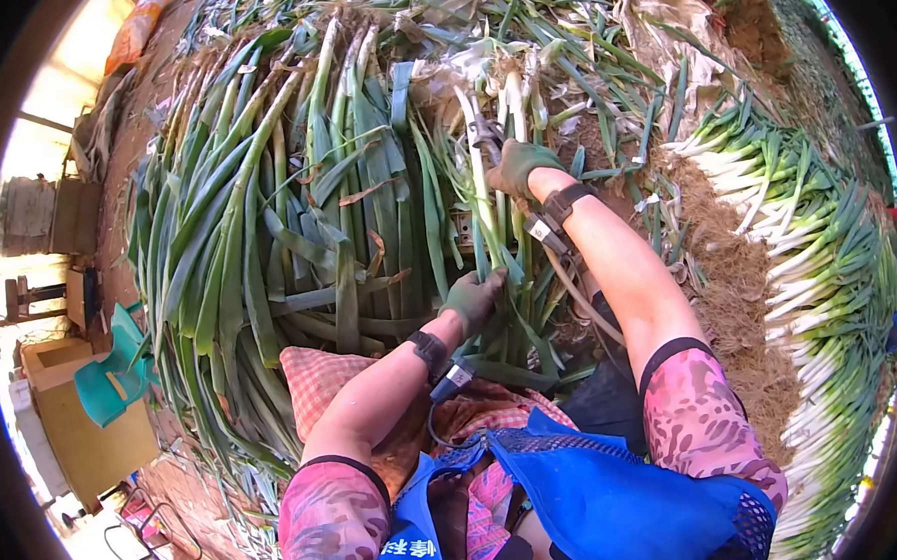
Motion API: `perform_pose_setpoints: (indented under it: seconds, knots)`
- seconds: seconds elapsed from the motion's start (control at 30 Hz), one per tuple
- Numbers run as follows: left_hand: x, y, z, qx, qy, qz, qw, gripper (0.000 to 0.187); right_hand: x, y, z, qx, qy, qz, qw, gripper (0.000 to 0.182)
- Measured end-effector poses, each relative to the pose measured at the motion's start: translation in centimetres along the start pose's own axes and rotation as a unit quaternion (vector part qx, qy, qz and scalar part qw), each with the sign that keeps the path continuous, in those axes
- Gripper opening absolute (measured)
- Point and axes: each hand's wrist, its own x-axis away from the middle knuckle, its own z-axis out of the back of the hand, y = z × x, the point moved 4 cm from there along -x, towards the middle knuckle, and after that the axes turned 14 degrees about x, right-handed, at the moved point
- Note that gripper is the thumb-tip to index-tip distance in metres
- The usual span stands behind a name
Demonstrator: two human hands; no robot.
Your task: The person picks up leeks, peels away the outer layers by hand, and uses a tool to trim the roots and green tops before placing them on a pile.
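My left hand [474, 299], in a green glove, is closed around the leafy part of a leek [481, 193] in front of me. The leek's pale stem points away from me. Higher up, my right hand [524, 167], also gloved in green, grips a dark nozzle tool [484, 136] with a hose [579, 299] running back along my forearm. The tool's tip is beside the leek's white stem. A large pile of untrimmed leeks [254, 188] lies to the left of my hands.
Cleaned leeks [819, 294] lie in a long row on the right, beside a heap of root trimmings [735, 317]. Loose leaves and peelings [598, 33] cover the ground ahead. A teal chair [117, 375] and a wooden cabinet [95, 426] stand at the left.
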Motion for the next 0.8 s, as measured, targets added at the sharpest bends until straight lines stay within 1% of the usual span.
perform_pose_setpoints:
  seconds: [0.03, 0.07, 0.1, 0.13, 0.17, 0.2, 0.23, 0.27, 0.3, 0.37, 0.4, 0.43, 0.47, 0.5, 0.53, 0.57, 0.6, 0.63, 0.7, 0.77, 0.8]
  knots:
    - [0.6, 1.1, 0.1, -0.054, -0.004, 0.001, 0.999, 0.065, -0.4, 0.4, -0.6, -0.019, 0.004, -0.014, 1.0, 0.045]
    - [0.8, 2.9, 0.6, -0.176, -0.004, 0.001, 0.984, 0.064, -0.7, 0.8, -0.8, -0.038, 0.01, -0.029, 0.999, 0.046]
    - [0.8, 5.5, 1.3, -0.295, -0.004, 0.002, 0.955, 0.063, 0.0, 0.7, -1.1, -0.045, 0.0, -0.034, 0.998, 0.044]
    - [0.8, 7.5, 1.6, -0.41, -0.003, 0.002, 0.912, 0.061, 0.2, 0.8, -2.0, -0.064, -0.035, -0.035, 0.997, 0.045]
    - [1.3, 10.1, 2.3, -0.481, 0.207, -0.089, 0.847, 0.063, 0.3, 1.0, -3.3, -0.085, -0.07, -0.037, 0.993, 0.047]
    - [0.2, 11.6, 3.8, -0.452, 0.301, -0.192, 0.817, 0.068, 0.6, 1.1, -4.3, -0.098, -0.074, -0.044, 0.991, 0.048]
    - [-1.6, 12.8, 5.2, -0.389, 0.334, -0.226, 0.828, 0.07, 0.8, 1.3, -5.1, -0.111, -0.076, -0.051, 0.99, 0.051]
    - [-3.0, 14.4, 5.9, -0.347, 0.334, -0.201, 0.853, 0.073, 2.1, 1.0, -4.9, -0.084, -0.07, -0.062, 0.992, 0.057]
    - [-4.6, 16.1, 6.2, -0.306, 0.326, -0.149, 0.882, 0.066, 3.4, 0.8, -4.8, -0.084, -0.063, -0.062, 0.992, 0.059]
    - [-10.1, 17.1, 7.4, -0.24, 0.281, -0.041, 0.928, 0.079, 3.9, 0.9, -5.5, -0.076, -0.035, -0.037, 0.996, 0.062]
    - [-11.1, 17.5, 7.0, -0.253, 0.295, -0.036, 0.921, 0.084, 4.1, 0.9, -5.2, -0.081, -0.05, -0.015, 0.995, 0.064]
    - [-12.1, 17.8, 6.7, -0.265, 0.308, -0.031, 0.913, 0.089, 4.1, 1.0, -5.3, -0.08, -0.041, -0.015, 0.996, 0.068]
    - [-14.1, 17.2, 7.3, -0.259, 0.326, 0.007, 0.909, 0.097, 3.4, 1.3, -6.0, -0.072, -0.04, -0.016, 0.997, 0.068]
    - [-14.5, 17.1, 7.2, -0.258, 0.392, -0.033, 0.882, 0.079, 2.6, 1.6, -6.7, -0.063, -0.039, -0.019, 0.997, 0.069]
    - [-16.5, 16.2, 8.0, -0.207, 0.297, -0.091, 0.928, 0.067, 2.3, 1.7, -7.0, -0.055, -0.054, -0.029, 0.997, 0.07]
    - [-17.5, 14.9, 9.0, -0.156, 0.201, -0.138, 0.957, 0.057, 2.3, 1.7, -7.0, -0.06, -0.058, -0.021, 0.996, 0.069]
    - [-14.9, 15.7, 8.5, -0.098, 0.217, -0.194, 0.952, 0.035, 2.5, 1.6, -6.7, -0.069, -0.061, -0.013, 0.996, 0.069]
    - [-12.2, 16.1, 8.2, 0.037, 0.152, -0.202, 0.967, 0.031, 2.7, 1.6, -6.5, -0.08, -0.061, -0.005, 0.995, 0.068]
    - [-10.0, 16.1, 10.7, 0.14, 0.102, -0.226, 0.958, 0.024, 2.5, 1.7, -6.9, -0.091, -0.057, -0.004, 0.994, 0.068]
    - [-6.1, 16.7, 12.9, 0.202, 0.023, -0.209, 0.956, 0.024, 2.3, 1.7, -7.3, -0.098, -0.055, -0.006, 0.994, 0.069]
    - [-3.5, 17.2, 13.5, 0.191, 0.003, -0.195, 0.962, 0.026, 2.2, 1.8, -7.5, -0.101, -0.056, -0.005, 0.993, 0.071]
